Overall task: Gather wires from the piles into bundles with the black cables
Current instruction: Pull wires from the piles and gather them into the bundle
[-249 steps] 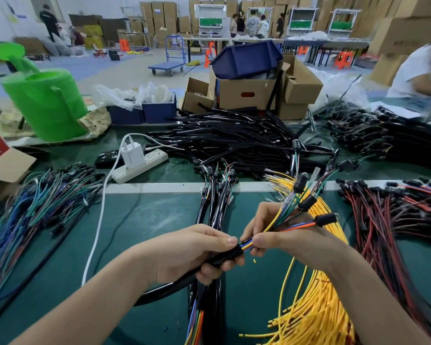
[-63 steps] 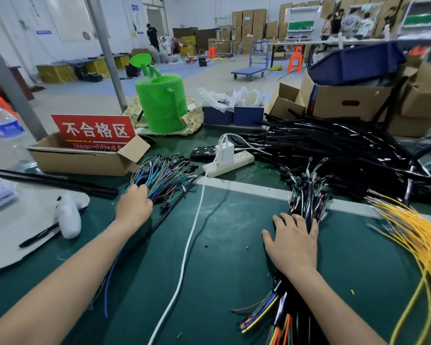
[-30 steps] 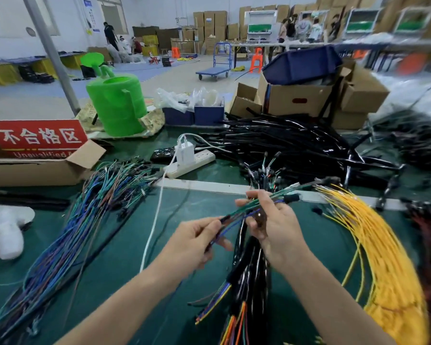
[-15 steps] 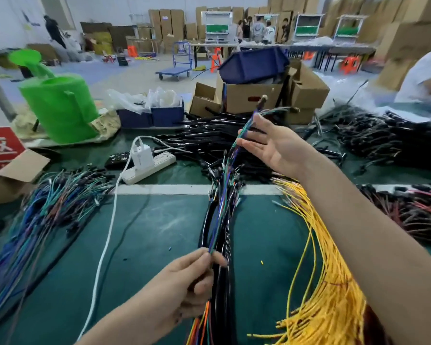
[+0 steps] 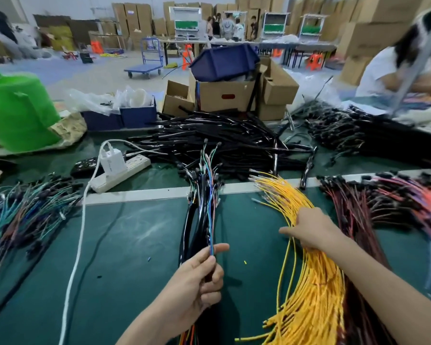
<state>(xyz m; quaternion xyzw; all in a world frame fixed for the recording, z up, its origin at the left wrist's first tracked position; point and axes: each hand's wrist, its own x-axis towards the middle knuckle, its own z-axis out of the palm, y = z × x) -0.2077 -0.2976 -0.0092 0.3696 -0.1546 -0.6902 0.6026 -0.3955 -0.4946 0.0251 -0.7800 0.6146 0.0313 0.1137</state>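
Nearest, at 6 o'clock, the left hand pinches a few coloured strands between thumb and curled fingers. The strands run away from it toward 12 o'clock, over a row of made-up bundles lying on the green tabletop. Whether a black sleeve is also in that grip cannot be told.

At 4 o'clock the right hand lies on the fan of yellow wires, thumb out to the side, fingertips buried among them. Whether it has one pinched is hidden.

The step in hand looks like collecting: one colour set is held and a yellow wire is being sought to join it. The next move calls for separating a single yellow wire from its neighbours, drawing it out without dragging others along, then laying it beside the strands with the ends level.

Farther out, red wires lie at 2 o'clock and mixed-colour wires at 9 o'clock. A power strip sits at 11 o'clock. Beyond it, at 12 o'clock, is the heap of black cables, well apart from both hands, so a reach across will be needed later.
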